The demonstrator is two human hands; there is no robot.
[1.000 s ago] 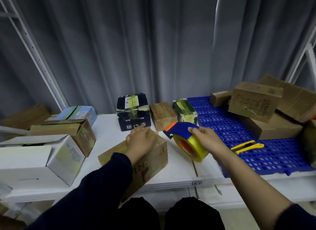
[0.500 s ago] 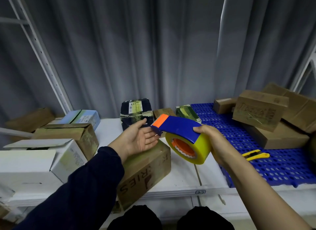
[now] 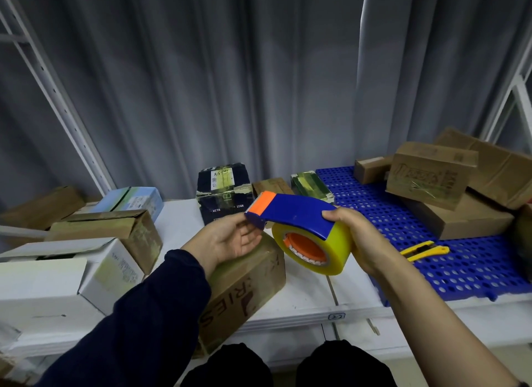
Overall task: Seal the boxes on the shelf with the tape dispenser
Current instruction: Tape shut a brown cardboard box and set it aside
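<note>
My right hand [image 3: 359, 237] grips the tape dispenser [image 3: 299, 213], a blue frame with an orange cutter end on a big yellow roll of tape [image 3: 316, 248], held up in the air above the shelf. My left hand [image 3: 227, 239] is palm up just left of it, fingertips at the dispenser's cutter end; whether they hold the tape's end I cannot tell. Below both hands a brown cardboard box [image 3: 244, 288] lies tilted over the front edge of the white shelf [image 3: 305, 300].
White and brown boxes [image 3: 95, 260] crowd the shelf's left side. A dark box [image 3: 221, 190] and small boxes stand at the back. On the blue perforated mat [image 3: 460, 271] at the right lie a yellow utility knife [image 3: 423, 250] and stacked brown boxes [image 3: 449, 196]. Grey curtains hang behind.
My left hand has come off the brown box and risen to the dispenser's cutter end. My right hand has lifted the dispenser up off the shelf toward me.
</note>
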